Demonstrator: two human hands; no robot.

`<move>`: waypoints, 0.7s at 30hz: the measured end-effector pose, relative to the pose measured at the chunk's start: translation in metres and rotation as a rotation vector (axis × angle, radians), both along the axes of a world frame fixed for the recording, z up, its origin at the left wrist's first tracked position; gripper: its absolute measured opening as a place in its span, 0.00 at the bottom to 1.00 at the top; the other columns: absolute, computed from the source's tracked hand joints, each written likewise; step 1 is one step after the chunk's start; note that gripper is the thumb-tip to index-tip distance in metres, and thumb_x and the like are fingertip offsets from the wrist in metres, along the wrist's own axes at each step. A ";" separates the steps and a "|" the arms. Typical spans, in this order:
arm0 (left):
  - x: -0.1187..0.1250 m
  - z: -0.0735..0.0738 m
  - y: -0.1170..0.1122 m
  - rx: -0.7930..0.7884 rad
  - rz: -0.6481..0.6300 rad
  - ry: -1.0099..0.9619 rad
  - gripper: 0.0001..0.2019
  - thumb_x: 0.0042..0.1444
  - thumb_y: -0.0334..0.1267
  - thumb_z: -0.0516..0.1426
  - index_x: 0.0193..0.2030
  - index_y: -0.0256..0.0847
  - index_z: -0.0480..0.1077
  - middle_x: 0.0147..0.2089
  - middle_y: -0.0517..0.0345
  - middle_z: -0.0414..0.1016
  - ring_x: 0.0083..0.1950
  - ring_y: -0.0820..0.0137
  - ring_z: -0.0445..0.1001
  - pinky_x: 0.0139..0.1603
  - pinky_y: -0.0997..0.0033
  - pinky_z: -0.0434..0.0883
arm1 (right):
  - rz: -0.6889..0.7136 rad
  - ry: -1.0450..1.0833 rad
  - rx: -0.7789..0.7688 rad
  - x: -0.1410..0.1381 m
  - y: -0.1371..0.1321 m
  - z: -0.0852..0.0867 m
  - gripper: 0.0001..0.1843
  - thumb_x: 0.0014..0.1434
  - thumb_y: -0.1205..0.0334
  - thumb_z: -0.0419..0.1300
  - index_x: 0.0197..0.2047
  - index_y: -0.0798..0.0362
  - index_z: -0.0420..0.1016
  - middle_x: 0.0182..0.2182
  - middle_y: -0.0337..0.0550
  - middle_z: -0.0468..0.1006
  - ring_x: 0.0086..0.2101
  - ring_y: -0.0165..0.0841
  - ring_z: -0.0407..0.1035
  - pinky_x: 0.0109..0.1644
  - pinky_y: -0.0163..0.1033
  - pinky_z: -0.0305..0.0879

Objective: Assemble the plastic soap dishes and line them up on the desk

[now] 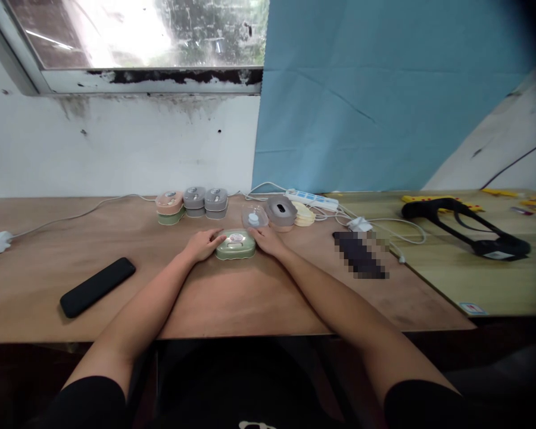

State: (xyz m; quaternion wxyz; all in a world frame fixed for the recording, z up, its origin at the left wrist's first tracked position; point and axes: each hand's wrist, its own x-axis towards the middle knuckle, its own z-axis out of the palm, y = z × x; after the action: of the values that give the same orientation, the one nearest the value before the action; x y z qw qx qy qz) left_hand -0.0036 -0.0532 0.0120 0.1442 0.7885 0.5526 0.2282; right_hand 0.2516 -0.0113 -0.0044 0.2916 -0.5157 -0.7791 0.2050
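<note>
A small green plastic box [236, 249] with a clear, labelled top sits on the brown table in front of me. My left hand [203, 245] is against its left side, thumb resting on the upper edge. On the opposite side, my right hand [268, 241] holds the box by its right edge, fingers near the top corner. Just behind it lies a clear plastic piece [249, 213] with a small white part. Right of that are a grey-topped box [281, 208] with a dark oval opening and a stack of cream lids [304, 214].
A pink-and-green box [170, 207] and two grey boxes [205, 202] stand along the back. A power strip [312, 199] with white cables is behind. A black slab-shaped device [98, 286] lies left, a pixelated dark object [360, 255] right. Farther right is a black frame [467, 229].
</note>
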 end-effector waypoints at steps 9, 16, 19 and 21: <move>-0.003 -0.001 0.005 0.042 0.095 -0.037 0.27 0.62 0.57 0.45 0.52 0.42 0.75 0.49 0.50 0.78 0.48 0.59 0.74 0.47 0.66 0.67 | 0.084 -0.026 0.023 0.002 -0.006 0.004 0.34 0.64 0.36 0.39 0.22 0.54 0.66 0.21 0.39 0.69 0.25 0.30 0.62 0.28 0.34 0.49; -0.027 -0.007 0.021 0.080 0.334 -0.219 0.23 0.61 0.53 0.48 0.42 0.38 0.77 0.42 0.50 0.80 0.42 0.62 0.74 0.43 0.69 0.67 | 0.162 -0.178 0.071 0.001 -0.013 0.009 0.29 0.64 0.40 0.46 0.26 0.54 0.69 0.25 0.40 0.74 0.26 0.29 0.62 0.29 0.35 0.47; -0.043 -0.011 0.029 0.126 0.504 -0.203 0.24 0.62 0.51 0.45 0.35 0.37 0.76 0.35 0.49 0.78 0.38 0.62 0.73 0.39 0.67 0.66 | 0.174 -0.201 0.077 0.000 -0.013 0.008 0.27 0.64 0.41 0.47 0.27 0.54 0.70 0.26 0.40 0.75 0.26 0.29 0.62 0.29 0.35 0.46; -0.053 -0.013 0.032 0.185 0.599 -0.219 0.23 0.63 0.49 0.44 0.36 0.36 0.75 0.36 0.47 0.77 0.39 0.61 0.73 0.40 0.66 0.67 | 0.179 -0.206 0.074 0.000 -0.012 0.007 0.27 0.65 0.41 0.47 0.27 0.54 0.70 0.26 0.41 0.75 0.27 0.29 0.62 0.29 0.35 0.46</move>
State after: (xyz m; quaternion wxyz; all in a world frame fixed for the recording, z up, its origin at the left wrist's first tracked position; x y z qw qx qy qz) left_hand -0.0567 -0.0212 -0.0006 0.0567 0.5715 0.7181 0.3930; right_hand 0.2521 -0.0237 0.0027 0.2094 -0.4514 -0.8548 0.1473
